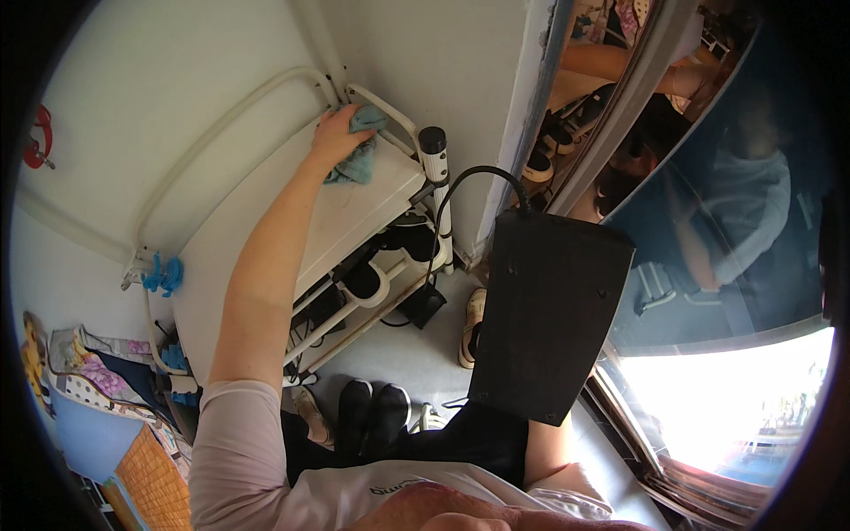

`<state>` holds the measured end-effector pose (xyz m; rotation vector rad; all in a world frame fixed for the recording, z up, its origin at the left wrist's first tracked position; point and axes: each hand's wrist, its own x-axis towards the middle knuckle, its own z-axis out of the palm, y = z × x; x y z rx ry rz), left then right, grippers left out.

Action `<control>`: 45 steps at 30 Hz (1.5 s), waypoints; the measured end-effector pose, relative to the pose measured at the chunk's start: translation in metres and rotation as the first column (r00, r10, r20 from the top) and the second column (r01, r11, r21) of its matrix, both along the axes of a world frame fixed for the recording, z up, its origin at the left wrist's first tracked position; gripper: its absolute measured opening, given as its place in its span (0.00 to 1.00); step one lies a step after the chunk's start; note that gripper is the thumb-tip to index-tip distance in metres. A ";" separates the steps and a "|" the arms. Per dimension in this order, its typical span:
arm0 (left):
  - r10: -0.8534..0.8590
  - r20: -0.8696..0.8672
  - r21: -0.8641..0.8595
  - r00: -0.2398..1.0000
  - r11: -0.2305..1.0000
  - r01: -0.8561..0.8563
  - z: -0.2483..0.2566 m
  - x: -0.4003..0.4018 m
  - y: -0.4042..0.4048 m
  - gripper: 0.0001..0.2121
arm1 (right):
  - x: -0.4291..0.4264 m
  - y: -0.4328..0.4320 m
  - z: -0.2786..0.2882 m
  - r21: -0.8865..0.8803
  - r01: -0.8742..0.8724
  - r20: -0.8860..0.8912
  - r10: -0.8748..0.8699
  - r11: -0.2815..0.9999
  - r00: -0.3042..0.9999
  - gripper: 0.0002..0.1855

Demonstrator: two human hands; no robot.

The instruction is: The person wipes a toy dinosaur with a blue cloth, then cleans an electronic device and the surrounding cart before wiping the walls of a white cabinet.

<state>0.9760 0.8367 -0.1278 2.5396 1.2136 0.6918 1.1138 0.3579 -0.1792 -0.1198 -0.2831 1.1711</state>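
Note:
My left hand (340, 135) presses a damp-looking teal cloth (358, 162) onto the far end of a white desk board (265, 219) with a white tubular frame. Its fingers are bent over the cloth near the corner by the wall. A flat black box (554, 318), with screws in its face, is raised at my right. A thick black cable (488, 169) leaves its top edge and loops towards the rack beneath the board. My right forearm (551, 448) passes behind the box, which hides my right hand, so its grip cannot be seen.
Under the board, a metal rack (339, 308) carries dark shoes and cables. A black adapter (425, 305) hangs there. Shoes (372, 411) stand on the grey floor. A glass door (717, 219) is at the right. Patterned fabric (99, 375) and a blue clamp (163, 274) are at the left.

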 end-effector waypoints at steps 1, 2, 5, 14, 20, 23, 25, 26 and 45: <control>0.012 -0.022 -0.002 1.000 1.000 -0.012 0.003 0.000 0.003 0.31 | 0.000 0.001 -0.001 0.000 -0.004 -0.009 0.004 1.000 1.000 0.41; 0.024 -0.044 -0.002 0.999 1.000 -0.024 0.008 0.000 0.009 0.30 | 0.000 0.003 -0.002 0.005 -0.010 -0.014 0.010 1.000 1.000 0.41; -0.020 -0.119 -0.030 0.993 0.999 0.016 0.019 0.011 0.010 0.29 | 0.000 0.003 0.002 -0.004 -0.002 -0.018 0.002 1.000 1.000 0.41; -0.399 0.034 -0.071 0.916 0.914 0.400 0.022 0.033 -0.060 0.27 | 0.003 0.006 -0.004 -0.002 -0.006 -0.002 0.006 1.000 1.000 0.41; 0.009 0.010 0.147 1.000 0.989 -0.011 0.004 0.018 0.000 0.26 | -0.001 0.010 -0.002 -0.005 -0.013 0.019 0.013 1.000 1.000 0.41; -0.212 0.001 0.066 0.977 0.975 0.211 0.005 0.032 -0.009 0.26 | 0.003 0.008 -0.001 -0.017 0.009 0.029 -0.008 1.000 1.000 0.41; -0.337 0.019 0.007 0.941 0.942 0.337 0.010 0.029 -0.031 0.27 | 0.000 0.010 -0.007 -0.015 -0.001 0.019 0.001 1.000 1.000 0.41; -0.373 0.053 0.001 0.926 0.927 0.374 0.010 0.033 -0.046 0.27 | 0.000 0.011 -0.008 -0.020 -0.003 0.019 0.003 1.000 1.000 0.41; 0.099 0.385 0.098 0.917 0.984 -0.147 0.049 0.044 0.014 0.25 | -0.004 0.018 -0.005 0.003 -0.056 -0.001 0.056 0.998 0.998 0.41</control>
